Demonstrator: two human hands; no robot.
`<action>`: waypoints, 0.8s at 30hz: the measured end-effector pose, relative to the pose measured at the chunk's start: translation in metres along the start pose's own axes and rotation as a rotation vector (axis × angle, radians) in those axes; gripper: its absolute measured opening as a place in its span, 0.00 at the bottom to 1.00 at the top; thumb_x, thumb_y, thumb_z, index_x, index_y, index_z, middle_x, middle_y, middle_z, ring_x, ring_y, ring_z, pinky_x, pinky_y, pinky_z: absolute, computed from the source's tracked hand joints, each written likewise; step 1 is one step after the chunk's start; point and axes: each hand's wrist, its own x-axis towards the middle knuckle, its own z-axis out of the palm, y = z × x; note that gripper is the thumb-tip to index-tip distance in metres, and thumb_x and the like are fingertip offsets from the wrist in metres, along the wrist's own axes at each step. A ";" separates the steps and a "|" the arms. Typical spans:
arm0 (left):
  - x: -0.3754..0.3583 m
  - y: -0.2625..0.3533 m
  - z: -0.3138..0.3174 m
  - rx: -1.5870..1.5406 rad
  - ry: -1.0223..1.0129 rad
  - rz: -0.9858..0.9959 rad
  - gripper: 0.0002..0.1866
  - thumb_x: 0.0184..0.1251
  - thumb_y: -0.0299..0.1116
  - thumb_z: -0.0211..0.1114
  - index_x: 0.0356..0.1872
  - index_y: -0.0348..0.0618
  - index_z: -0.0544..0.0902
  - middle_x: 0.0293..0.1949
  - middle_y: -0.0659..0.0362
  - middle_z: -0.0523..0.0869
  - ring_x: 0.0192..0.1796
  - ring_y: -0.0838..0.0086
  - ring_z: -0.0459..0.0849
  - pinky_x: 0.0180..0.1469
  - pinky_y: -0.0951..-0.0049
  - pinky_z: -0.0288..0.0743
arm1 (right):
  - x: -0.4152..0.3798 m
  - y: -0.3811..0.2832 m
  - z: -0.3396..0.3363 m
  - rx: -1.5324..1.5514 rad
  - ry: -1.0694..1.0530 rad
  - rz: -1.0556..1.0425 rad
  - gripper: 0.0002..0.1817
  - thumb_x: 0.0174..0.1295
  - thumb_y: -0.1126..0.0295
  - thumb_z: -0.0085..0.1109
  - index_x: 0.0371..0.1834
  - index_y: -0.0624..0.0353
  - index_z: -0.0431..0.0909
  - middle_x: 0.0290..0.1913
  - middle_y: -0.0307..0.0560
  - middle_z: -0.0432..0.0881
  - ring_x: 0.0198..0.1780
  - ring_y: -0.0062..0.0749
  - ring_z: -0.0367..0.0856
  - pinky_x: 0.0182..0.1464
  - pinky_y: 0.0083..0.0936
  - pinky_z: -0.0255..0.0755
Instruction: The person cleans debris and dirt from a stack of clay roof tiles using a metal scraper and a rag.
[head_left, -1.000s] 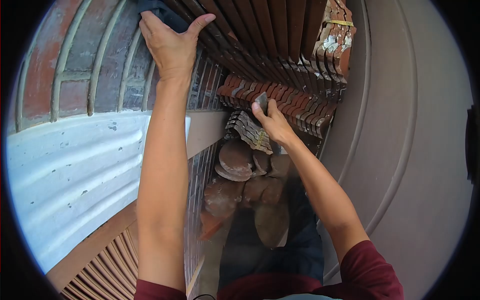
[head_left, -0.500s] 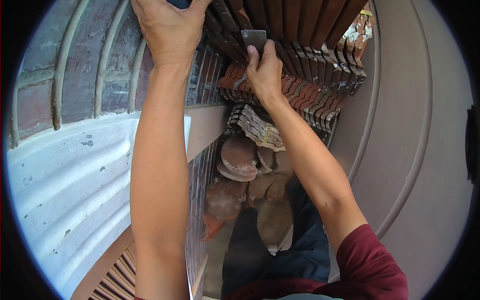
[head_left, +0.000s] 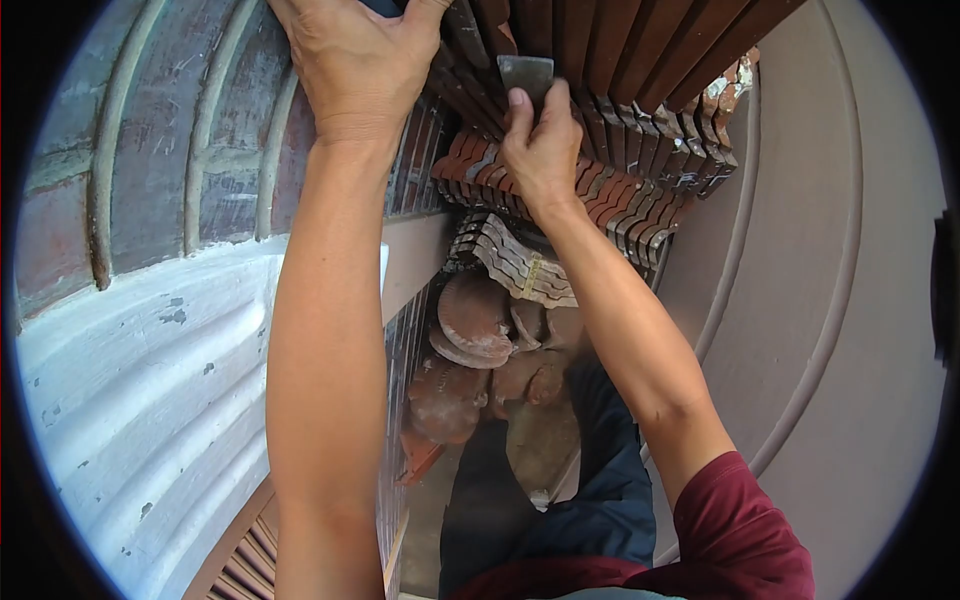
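At the top of the head view my left hand [head_left: 365,65] is raised, its thumb spread to the right and its fingers cut off by the frame edge. Something dark shows between thumb and palm, too little of it to name. My right hand [head_left: 543,145] is closed, thumb and forefinger pinching a flat grey metal scraper [head_left: 525,75] whose square blade points up. Behind it stand tightly stacked brown roof tiles [head_left: 640,45] on edge. Under my right wrist lies a lower row of wavy reddish tiles [head_left: 610,200].
On the left runs a brick wall [head_left: 150,190] above a white moulded ledge [head_left: 160,370] with chipped paint. A grey-brown panel [head_left: 820,260] rises on the right. Near my feet are pale wavy tiles [head_left: 510,262] and round-ended clay tiles [head_left: 472,315]. A slatted vent [head_left: 245,560] sits lower left.
Both hands have shifted slightly to the right in the view, the left one a little lower too. The scraper stays in my right hand.
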 end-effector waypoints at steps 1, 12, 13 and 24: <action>0.000 -0.001 0.000 -0.015 -0.003 0.005 0.44 0.55 0.45 0.83 0.64 0.30 0.69 0.57 0.42 0.77 0.60 0.53 0.76 0.66 0.59 0.68 | -0.001 0.003 0.002 -0.026 0.008 -0.013 0.10 0.73 0.70 0.56 0.43 0.65 0.67 0.31 0.70 0.82 0.39 0.72 0.81 0.36 0.50 0.74; 0.002 -0.001 0.002 0.000 0.025 0.008 0.45 0.54 0.47 0.83 0.64 0.29 0.68 0.57 0.40 0.77 0.60 0.50 0.77 0.66 0.58 0.68 | -0.006 0.022 0.007 -0.138 0.020 0.078 0.11 0.74 0.69 0.55 0.43 0.66 0.68 0.29 0.67 0.82 0.36 0.69 0.83 0.39 0.44 0.76; 0.002 0.000 0.003 0.005 0.023 0.006 0.45 0.54 0.47 0.83 0.64 0.29 0.68 0.58 0.40 0.77 0.60 0.50 0.77 0.66 0.58 0.68 | -0.002 0.022 0.003 -0.085 0.036 0.146 0.11 0.74 0.68 0.55 0.42 0.66 0.68 0.29 0.68 0.82 0.37 0.70 0.83 0.39 0.45 0.76; -0.004 -0.010 0.006 0.104 0.041 0.055 0.46 0.55 0.50 0.82 0.64 0.27 0.67 0.57 0.38 0.76 0.60 0.47 0.76 0.66 0.56 0.67 | -0.043 0.024 -0.012 0.013 -0.041 0.113 0.10 0.74 0.70 0.54 0.42 0.66 0.67 0.25 0.65 0.81 0.31 0.66 0.84 0.30 0.42 0.75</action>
